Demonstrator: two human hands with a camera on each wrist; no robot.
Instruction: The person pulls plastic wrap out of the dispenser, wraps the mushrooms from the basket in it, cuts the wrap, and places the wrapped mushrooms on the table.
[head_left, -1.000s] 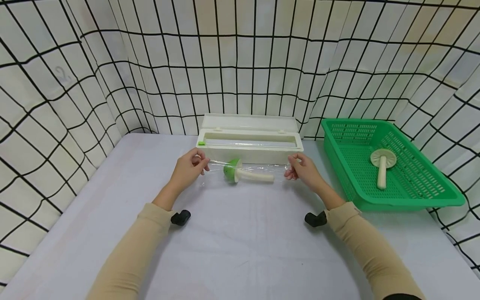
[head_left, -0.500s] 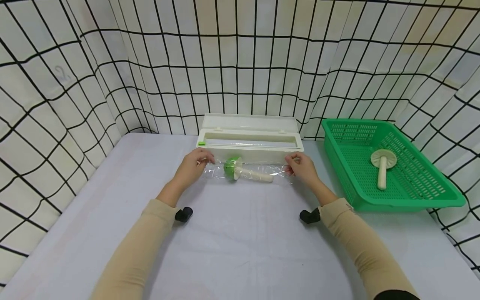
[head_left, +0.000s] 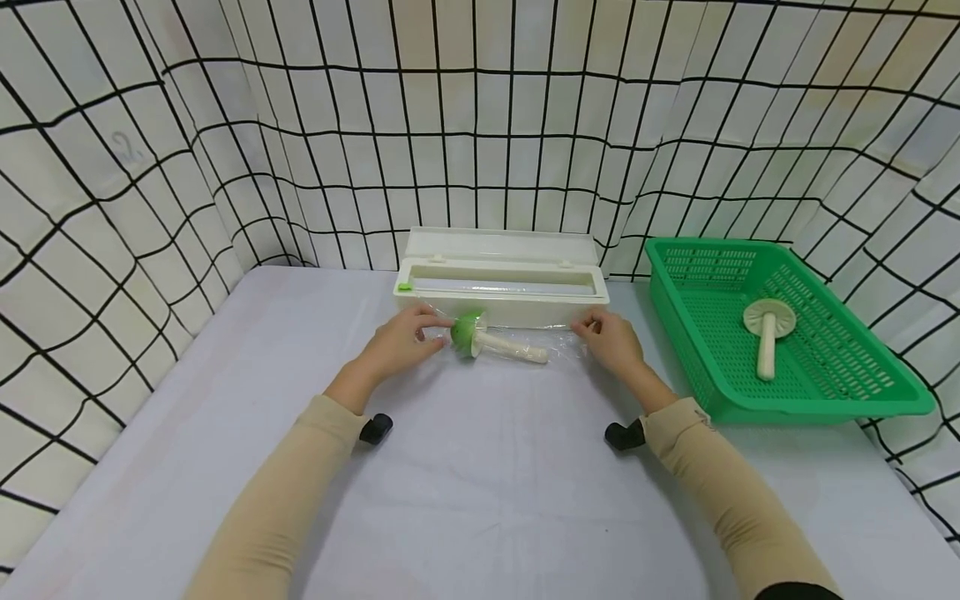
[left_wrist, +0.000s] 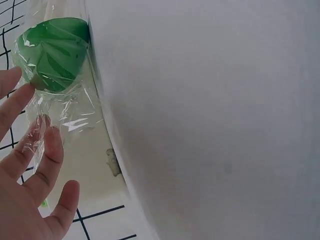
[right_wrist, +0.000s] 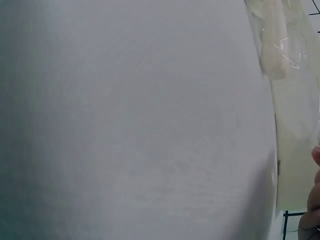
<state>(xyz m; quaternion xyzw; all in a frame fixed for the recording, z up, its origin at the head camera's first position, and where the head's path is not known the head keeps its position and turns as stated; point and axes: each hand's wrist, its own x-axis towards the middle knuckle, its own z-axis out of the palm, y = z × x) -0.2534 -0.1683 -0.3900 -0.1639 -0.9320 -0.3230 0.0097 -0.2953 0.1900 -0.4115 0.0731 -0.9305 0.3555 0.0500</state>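
A toy mushroom (head_left: pixel 512 347) with a green cap and a cream stem lies in front of the wrap dispenser, with clear plastic wrap (left_wrist: pixel 75 112) over it. My left hand (head_left: pixel 405 340) is at the cap end. In the left wrist view its upper fingertips touch the wrapped green cap (left_wrist: pixel 55 52), and the other fingers are spread beside loose film. On the stem side, my right hand (head_left: pixel 611 340) pinches the wrap's edge by the dispenser's right corner. Only part of that hand shows in the right wrist view, below the stem's end (right_wrist: pixel 274 60).
The white wrap dispenser (head_left: pixel 504 313) stands at the table's back with its lid raised and a roll inside. At right a green basket (head_left: pixel 832 408) holds another mushroom (head_left: pixel 767 342), underside up. Black grid-lined walls (head_left: pixel 510 158) enclose the table.
My left hand has moved right, from the wrap's left end to the green cap, and its fingers have opened. The film has sunk around the mushroom. My right hand stays at the right end.
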